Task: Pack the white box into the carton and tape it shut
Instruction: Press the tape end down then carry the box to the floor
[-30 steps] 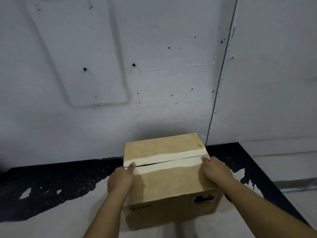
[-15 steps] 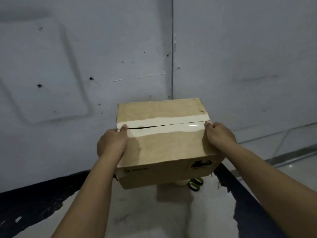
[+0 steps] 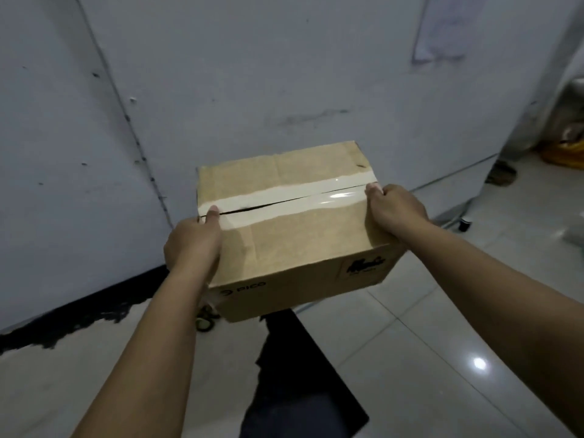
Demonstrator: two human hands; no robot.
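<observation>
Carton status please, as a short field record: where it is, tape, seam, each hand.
carton: closed, held in the air by both hands, tilted, in front of the wall
tape: pale strip along the top seam, end to end
seam: dark gap showing through the tape toward the left half
left hand: grip on the left end, thumb on the tape
right hand: grip on the right end, fingers at the tape's end
white box: not visible
below: tiled floor
</observation>
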